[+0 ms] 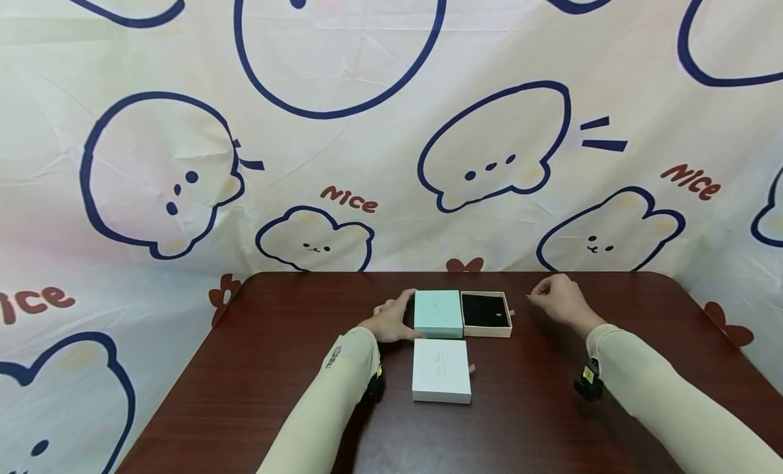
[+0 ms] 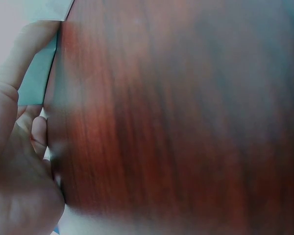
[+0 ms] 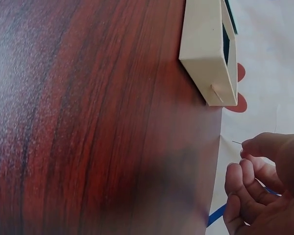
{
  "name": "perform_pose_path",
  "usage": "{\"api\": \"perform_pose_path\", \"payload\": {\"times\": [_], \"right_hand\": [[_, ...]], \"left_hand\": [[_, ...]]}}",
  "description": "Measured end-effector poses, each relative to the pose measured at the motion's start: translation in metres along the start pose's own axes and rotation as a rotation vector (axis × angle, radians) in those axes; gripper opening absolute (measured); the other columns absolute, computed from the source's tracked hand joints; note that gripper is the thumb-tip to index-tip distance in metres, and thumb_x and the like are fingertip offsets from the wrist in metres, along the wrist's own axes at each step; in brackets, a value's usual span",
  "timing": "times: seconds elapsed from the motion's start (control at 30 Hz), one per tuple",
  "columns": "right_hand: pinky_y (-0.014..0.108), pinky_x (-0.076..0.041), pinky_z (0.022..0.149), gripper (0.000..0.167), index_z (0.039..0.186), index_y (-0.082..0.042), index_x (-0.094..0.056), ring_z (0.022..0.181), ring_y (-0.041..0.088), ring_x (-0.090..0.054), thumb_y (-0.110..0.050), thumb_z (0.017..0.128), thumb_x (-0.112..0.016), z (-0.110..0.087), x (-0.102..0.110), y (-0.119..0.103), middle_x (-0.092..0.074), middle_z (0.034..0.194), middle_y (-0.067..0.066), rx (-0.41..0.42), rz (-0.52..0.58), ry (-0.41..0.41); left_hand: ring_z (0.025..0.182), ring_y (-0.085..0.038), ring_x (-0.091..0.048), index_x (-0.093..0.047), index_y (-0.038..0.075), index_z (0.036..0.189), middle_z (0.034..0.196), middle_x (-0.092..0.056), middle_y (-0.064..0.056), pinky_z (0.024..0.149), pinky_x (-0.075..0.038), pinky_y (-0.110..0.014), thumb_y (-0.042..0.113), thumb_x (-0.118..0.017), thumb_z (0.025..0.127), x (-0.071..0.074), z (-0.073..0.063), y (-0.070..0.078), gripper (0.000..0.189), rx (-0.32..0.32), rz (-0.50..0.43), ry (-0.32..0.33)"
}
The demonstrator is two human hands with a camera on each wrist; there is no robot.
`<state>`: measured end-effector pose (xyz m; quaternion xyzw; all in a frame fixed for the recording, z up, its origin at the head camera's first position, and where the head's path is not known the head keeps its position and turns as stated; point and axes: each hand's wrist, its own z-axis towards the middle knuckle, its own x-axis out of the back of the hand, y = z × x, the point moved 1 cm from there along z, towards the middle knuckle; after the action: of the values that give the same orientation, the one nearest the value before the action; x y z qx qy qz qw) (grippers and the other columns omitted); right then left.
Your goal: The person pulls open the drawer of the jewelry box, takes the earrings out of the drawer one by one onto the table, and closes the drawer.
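A mint-green box point(image 1: 438, 312) lies on the table with its cream drawer point(image 1: 487, 332) out at the right. Inside the drawer is a black pad point(image 1: 483, 310) bearing a tiny shiny piece point(image 1: 498, 315). My left hand point(image 1: 393, 320) holds the green box by its left side, thumb at the near corner and fingers farther back. To the right of the drawer, my right hand point(image 1: 559, 300), raised and apart from it, pinches a thin pin-like piece point(image 3: 236, 142) between thumb and forefinger; most of it is hidden. The drawer's small pull tab point(image 3: 216, 93) faces that hand.
A white box point(image 1: 442, 370) with a small tab at its right lies just in front of the green box. Everything stands on a dark reddish-brown table point(image 1: 526, 406). A cloth printed with cartoon animals point(image 1: 391, 154) hangs behind and at the sides.
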<state>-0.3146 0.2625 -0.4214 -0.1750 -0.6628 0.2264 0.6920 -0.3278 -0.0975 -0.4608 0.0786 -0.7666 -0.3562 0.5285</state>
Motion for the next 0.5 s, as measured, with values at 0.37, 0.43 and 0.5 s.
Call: {"api": "perform_pose_path", "payload": {"times": [0.37,0.43,0.5], "right_hand": [[0.030,-0.042,0.063,0.021,0.081,0.000,-0.073,0.070,0.018,-0.055,-0.014,0.094,-0.065,-0.001,0.000,0.008,-0.067,0.075,0.006,-0.010,0.002,-0.010],[0.030,-0.043,0.062,0.022,0.081,0.000,-0.074,0.070,0.018,-0.056,-0.014,0.094,-0.065,-0.001,0.000,0.009,-0.067,0.075,0.006,-0.023,0.010,-0.015],[0.030,-0.043,0.062,0.022,0.082,0.001,-0.074,0.070,0.018,-0.056,-0.015,0.094,-0.065,-0.002,0.000,0.011,-0.067,0.075,0.006,-0.034,0.015,-0.018]], "left_hand": [[0.148,-0.036,-0.029,-0.012,0.017,0.162,0.166,-0.028,-0.012,0.114,-0.022,-0.056,0.039,-0.078,0.088,0.000,0.000,0.000,0.101,-0.001,-0.001,0.004],[0.149,-0.036,-0.029,-0.012,0.018,0.162,0.166,-0.028,-0.012,0.114,-0.022,-0.056,0.040,-0.078,0.088,0.000,0.000,0.000,0.101,-0.001,0.001,0.004],[0.149,-0.036,-0.028,-0.012,0.018,0.162,0.166,-0.028,-0.012,0.114,-0.021,-0.055,0.040,-0.078,0.088,0.000,0.000,0.000,0.101,-0.001,0.003,0.002]]}}
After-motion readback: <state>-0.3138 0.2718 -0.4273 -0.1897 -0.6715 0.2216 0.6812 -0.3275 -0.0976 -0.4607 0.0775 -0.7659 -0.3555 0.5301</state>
